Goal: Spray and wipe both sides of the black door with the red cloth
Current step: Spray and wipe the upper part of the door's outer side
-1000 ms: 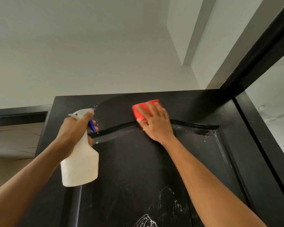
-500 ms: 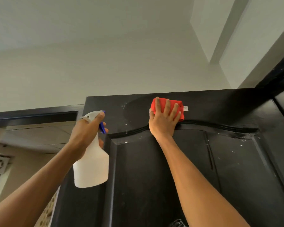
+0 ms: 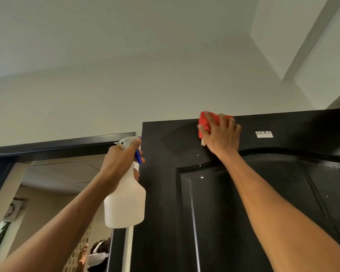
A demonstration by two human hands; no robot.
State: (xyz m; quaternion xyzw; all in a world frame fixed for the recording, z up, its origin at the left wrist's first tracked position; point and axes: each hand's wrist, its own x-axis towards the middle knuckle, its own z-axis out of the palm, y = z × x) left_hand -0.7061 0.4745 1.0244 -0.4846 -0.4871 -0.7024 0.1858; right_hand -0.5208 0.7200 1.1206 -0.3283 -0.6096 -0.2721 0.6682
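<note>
The right hand [image 3: 222, 134] slid the red cloth [image 3: 204, 124] up from the arched moulding to the top edge of the black door [image 3: 243, 213], uncovering a small white label [image 3: 264, 134] beside it.

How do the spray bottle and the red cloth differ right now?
The spray bottle is white, rigid plastic; the red cloth is soft and folded. The left hand grips the bottle in the air beside the door's edge; the right hand presses the cloth flat against the black door near its top. Each is in one hand.
</note>
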